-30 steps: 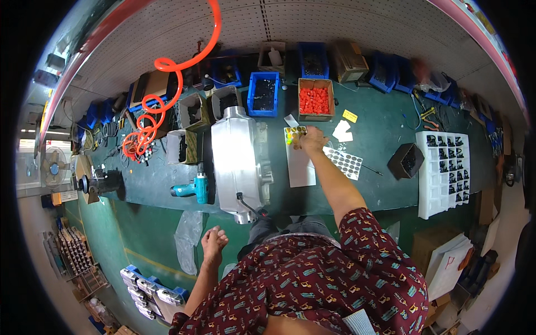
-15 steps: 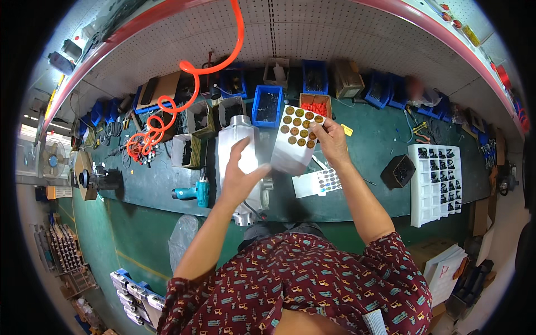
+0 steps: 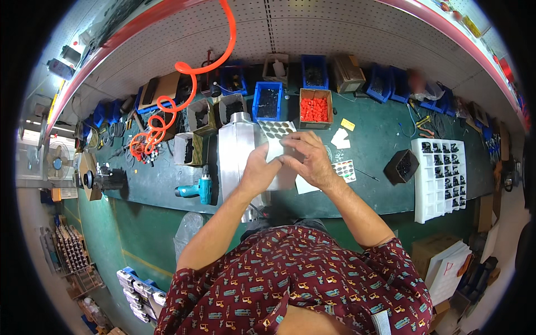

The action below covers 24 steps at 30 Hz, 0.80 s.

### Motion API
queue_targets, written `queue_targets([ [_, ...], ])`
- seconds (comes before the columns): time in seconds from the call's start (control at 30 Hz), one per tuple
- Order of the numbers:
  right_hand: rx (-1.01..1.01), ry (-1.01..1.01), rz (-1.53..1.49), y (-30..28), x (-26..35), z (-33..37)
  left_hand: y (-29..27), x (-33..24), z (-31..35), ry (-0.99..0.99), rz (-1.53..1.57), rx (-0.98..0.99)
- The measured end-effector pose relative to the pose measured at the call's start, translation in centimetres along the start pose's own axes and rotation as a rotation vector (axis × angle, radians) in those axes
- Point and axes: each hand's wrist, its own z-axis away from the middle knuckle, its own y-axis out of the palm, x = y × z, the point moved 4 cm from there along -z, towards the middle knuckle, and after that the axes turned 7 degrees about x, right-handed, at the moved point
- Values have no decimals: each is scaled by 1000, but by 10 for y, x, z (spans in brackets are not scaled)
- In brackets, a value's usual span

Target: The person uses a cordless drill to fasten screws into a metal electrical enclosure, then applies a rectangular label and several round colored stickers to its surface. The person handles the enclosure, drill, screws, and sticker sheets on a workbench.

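A white sheet of round, dark gold stickers (image 3: 276,130) lies tilted in front of me, over the right side of a silver metal housing (image 3: 233,148). My left hand (image 3: 260,168) grips its left edge, thumb toward the middle. From the right, my right hand (image 3: 310,160) closes on the same sheet, its fingers bent and thumb near the left thumb. The fingers cover the sheet's middle. Under my right wrist, a smaller sheet with round stickers (image 3: 344,170) rests on the green bench, partly hidden.
A teal cordless drill (image 3: 196,191) lies left of the housing. Behind are a box of red caps (image 3: 315,107) and a blue bin (image 3: 267,101). To the right stand a dark box (image 3: 401,166) and a white tray (image 3: 422,190) of black parts. An orange coiled hose (image 3: 230,33) hangs at left.
The sticker sheet has come down and left toward the housing, uncovering the box of red caps. My left hand has moved right and taken hold of it; my right hand has shifted left.
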Motion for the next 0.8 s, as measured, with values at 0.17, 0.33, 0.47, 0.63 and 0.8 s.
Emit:
queue_targets([
  [0.17, 56, -23, -42, 6, -2, -4, -10, -11, 12, 78, -287, -29],
  [0.33, 73, -4, -108, 9, 9, -7, -17, -15, 20, 25, -330, -13],
  [0.47, 16, 26, -239, 16, 15, -5, -27, -23, 29, 29, -322, 63],
  [0.63, -14, 175, -273, 26, 27, 1, -38, -14, 40, 80, -326, 105],
  [0.8, -58, 281, -235, 39, 41, 5, -49, -9, 54, 171, -312, 41],
])
